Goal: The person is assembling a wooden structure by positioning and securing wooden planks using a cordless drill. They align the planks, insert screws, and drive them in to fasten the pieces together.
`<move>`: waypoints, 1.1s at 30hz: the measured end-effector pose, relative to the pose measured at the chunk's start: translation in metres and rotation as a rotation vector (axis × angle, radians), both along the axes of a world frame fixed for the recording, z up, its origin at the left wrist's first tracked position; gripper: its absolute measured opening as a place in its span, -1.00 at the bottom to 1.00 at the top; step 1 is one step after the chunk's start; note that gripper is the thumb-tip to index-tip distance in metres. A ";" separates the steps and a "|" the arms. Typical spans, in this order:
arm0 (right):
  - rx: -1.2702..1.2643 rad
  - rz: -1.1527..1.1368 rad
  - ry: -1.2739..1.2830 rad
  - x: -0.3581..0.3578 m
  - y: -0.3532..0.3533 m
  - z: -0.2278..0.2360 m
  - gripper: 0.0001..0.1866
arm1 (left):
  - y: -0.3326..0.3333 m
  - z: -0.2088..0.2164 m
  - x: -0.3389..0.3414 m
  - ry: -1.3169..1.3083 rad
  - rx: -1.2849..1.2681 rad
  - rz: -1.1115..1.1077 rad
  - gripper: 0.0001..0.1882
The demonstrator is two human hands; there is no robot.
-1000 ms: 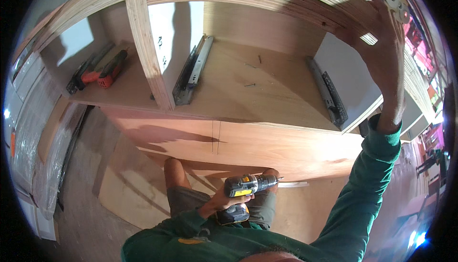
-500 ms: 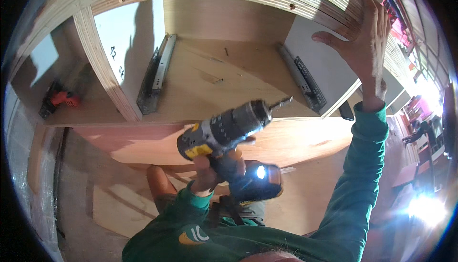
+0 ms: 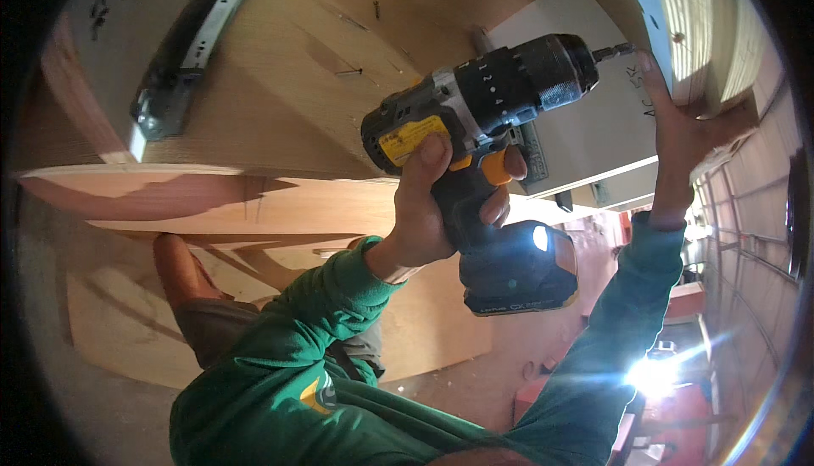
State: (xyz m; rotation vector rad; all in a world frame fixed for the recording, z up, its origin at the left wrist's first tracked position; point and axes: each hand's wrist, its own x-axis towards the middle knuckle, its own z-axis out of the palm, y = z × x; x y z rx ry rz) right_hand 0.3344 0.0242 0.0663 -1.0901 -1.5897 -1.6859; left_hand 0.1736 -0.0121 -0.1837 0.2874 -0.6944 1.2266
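Note:
My left hand (image 3: 424, 190) is closed around the grip of a black and yellow cordless drill (image 3: 500, 84), one finger by its orange trigger. The drill's work light is lit. Its bit (image 3: 615, 52) points right, its tip beside the inner face of the cabinet's plywood frame (image 3: 691, 33). My right hand (image 3: 682, 139) is at the frame's lower edge, thumb stretched up near the bit tip and the other fingers spread to the right, partly behind the wood. Whether a screw sits at the tip is too small to make out.
A metal drawer slide (image 3: 191, 63) is fixed on the left divider; another slide (image 3: 532, 152) is partly hidden behind the drill on the white right panel (image 3: 585, 101). Loose screws (image 3: 349, 72) lie on the cabinet's plywood bottom. A bright lamp (image 3: 653, 374) glares at lower right.
My view has shifted right and closer. The drill has come up and right to the frame. My right hand has gone from lying on the frame's top to its edge beside the bit.

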 end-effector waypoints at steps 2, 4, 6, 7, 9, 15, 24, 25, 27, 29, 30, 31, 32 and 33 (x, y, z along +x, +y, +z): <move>-0.086 0.045 0.046 0.003 0.002 0.000 0.24 | 0.009 0.000 0.006 0.046 0.024 0.040 -0.17; -0.104 -0.025 -0.033 -0.002 -0.003 0.001 0.23 | 0.016 0.002 0.011 0.080 0.059 0.052 -0.14; -0.138 0.018 -0.109 0.005 -0.001 0.005 0.22 | 0.019 0.009 0.014 0.049 0.031 0.041 -0.17; -0.159 0.055 -0.155 0.009 0.002 0.006 0.21 | 0.020 0.012 0.019 -0.038 0.020 0.013 -0.24; -0.114 -0.002 -0.121 0.004 0.002 0.003 0.22 | 0.025 0.014 0.020 -0.046 0.054 0.006 -0.23; -0.148 0.061 -0.086 0.004 0.004 0.008 0.20 | 0.033 0.009 0.028 -0.080 0.128 -0.022 -0.12; -0.149 0.087 0.015 -0.004 0.002 0.000 0.18 | 0.029 0.017 0.050 -0.255 0.105 -0.069 -0.23; -0.160 0.109 0.024 -0.004 0.002 0.000 0.18 | 0.029 0.018 0.051 -0.257 0.099 -0.073 -0.23; -0.148 0.060 0.020 -0.006 0.001 -0.002 0.18 | 0.027 0.019 0.051 -0.257 0.083 -0.096 -0.23; -0.163 0.079 0.031 -0.003 0.000 0.000 0.21 | 0.022 0.021 0.051 -0.256 0.061 -0.130 -0.24; -0.184 0.121 0.044 0.005 0.000 0.003 0.24 | 0.019 0.022 0.050 -0.234 0.044 -0.118 -0.25; -0.205 0.161 0.058 0.011 0.000 0.004 0.27 | 0.015 0.023 0.049 -0.213 0.027 -0.108 -0.26; -0.221 0.207 0.086 0.012 0.001 0.003 0.28 | 0.014 0.027 0.048 -0.186 0.021 -0.093 -0.27; -0.238 0.249 0.114 0.012 0.002 0.001 0.28 | 0.011 0.029 0.049 -0.213 0.020 -0.116 -0.28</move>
